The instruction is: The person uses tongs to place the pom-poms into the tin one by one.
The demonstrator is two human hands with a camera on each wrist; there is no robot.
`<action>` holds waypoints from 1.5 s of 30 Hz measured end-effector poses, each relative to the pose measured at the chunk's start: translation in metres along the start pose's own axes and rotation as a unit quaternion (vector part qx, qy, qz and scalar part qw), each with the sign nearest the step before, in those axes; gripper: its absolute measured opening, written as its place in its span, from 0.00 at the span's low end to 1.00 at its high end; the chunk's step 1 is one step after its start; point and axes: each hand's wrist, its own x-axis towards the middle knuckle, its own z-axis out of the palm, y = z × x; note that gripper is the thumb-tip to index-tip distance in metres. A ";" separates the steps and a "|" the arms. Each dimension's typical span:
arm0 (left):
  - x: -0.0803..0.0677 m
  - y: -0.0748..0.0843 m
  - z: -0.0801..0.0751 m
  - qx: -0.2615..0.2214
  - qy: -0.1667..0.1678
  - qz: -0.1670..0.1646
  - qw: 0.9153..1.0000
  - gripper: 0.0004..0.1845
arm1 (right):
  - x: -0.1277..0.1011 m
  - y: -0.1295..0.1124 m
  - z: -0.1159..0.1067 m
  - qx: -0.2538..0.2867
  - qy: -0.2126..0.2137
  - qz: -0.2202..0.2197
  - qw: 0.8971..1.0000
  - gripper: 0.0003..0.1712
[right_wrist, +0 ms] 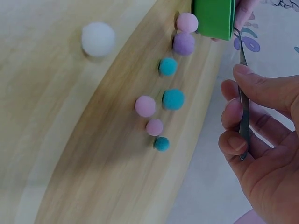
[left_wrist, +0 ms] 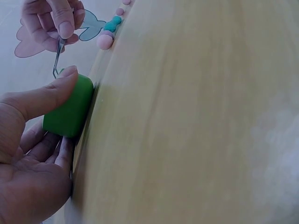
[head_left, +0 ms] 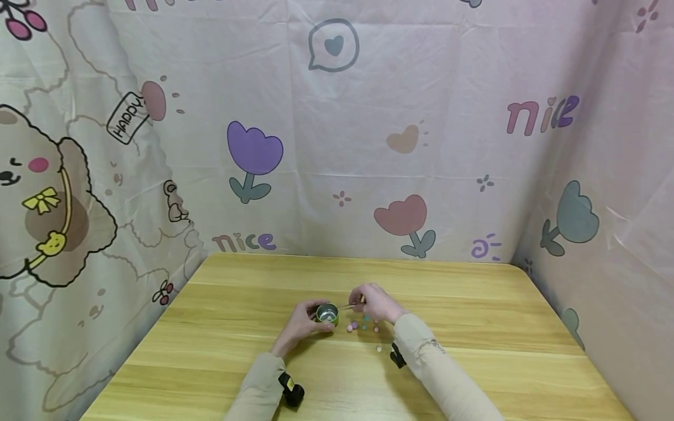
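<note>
My left hand [head_left: 303, 323] grips a small green tin [left_wrist: 74, 109] from the left, thumb on one side and fingers on the other. The tin stands on the table, its silvery inside [head_left: 327, 314] facing up. To its right, my right hand [head_left: 375, 302] pinches slim metal tweezers [right_wrist: 243, 109] between thumb and fingers. Their bent tips reach the tin's rim; whether they hold anything cannot be made out. Below the right hand lie several small pompoms: pink [right_wrist: 145, 106], purple [right_wrist: 183, 43] and teal [right_wrist: 173, 99]. A white pompom [right_wrist: 98, 39] sits apart, nearer the front.
A light wooden table [head_left: 237, 298] carries everything. Printed cloth [head_left: 337, 117] hangs behind it and at both sides. Black wrist cameras sit on the left sleeve [head_left: 258, 380] and the right sleeve [head_left: 447, 374].
</note>
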 end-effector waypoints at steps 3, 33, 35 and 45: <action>-0.001 0.000 0.000 0.002 0.001 -0.002 1.000 0.36 | -0.002 0.000 -0.001 0.003 0.000 -0.002 1.000 0.07; 0.001 -0.003 0.000 0.005 0.000 0.007 1.000 0.35 | -0.057 0.019 -0.013 0.033 0.037 -0.010 0.999 0.06; 0.001 -0.002 0.000 0.004 0.001 0.007 1.000 0.35 | -0.060 0.019 -0.014 0.029 0.038 -0.012 0.999 0.06; 0.000 -0.002 -0.001 0.003 0.001 0.006 1.000 0.35 | -0.080 0.027 -0.019 0.020 0.045 -0.034 0.998 0.05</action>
